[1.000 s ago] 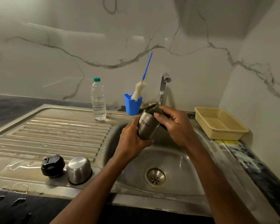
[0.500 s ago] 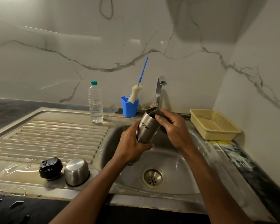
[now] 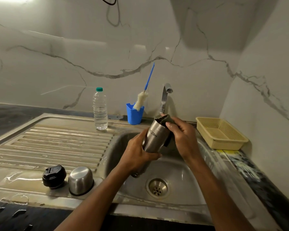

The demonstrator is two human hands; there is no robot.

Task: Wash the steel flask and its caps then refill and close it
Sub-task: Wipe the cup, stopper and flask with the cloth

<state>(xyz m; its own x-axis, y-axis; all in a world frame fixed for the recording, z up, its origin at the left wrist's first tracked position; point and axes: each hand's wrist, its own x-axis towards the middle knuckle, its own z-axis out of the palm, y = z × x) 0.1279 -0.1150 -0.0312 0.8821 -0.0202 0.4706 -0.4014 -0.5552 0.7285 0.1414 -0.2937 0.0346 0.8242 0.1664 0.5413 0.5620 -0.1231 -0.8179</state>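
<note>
Over the sink basin (image 3: 187,174) I hold the steel flask (image 3: 154,136) tilted, its upper end pointing up and to the right. My left hand (image 3: 137,154) grips its lower part. My right hand (image 3: 182,135) holds a dark green scrub pad (image 3: 165,120) pressed against the flask's upper end. On the wet drainboard (image 3: 57,144) at the front stand the black inner cap (image 3: 54,176) and the steel outer cap (image 3: 81,180), upside down, side by side.
A tap (image 3: 165,97) rises behind the basin; no water shows. A blue cup (image 3: 134,115) with a bottle brush (image 3: 143,99) and a clear water bottle (image 3: 100,110) stand at the back. A beige basket (image 3: 222,133) sits on the right counter. The drain (image 3: 158,188) is uncovered.
Both hands keep their hold. My right hand has slid the pad a little along the flask's upper end. The camera has shifted slightly.
</note>
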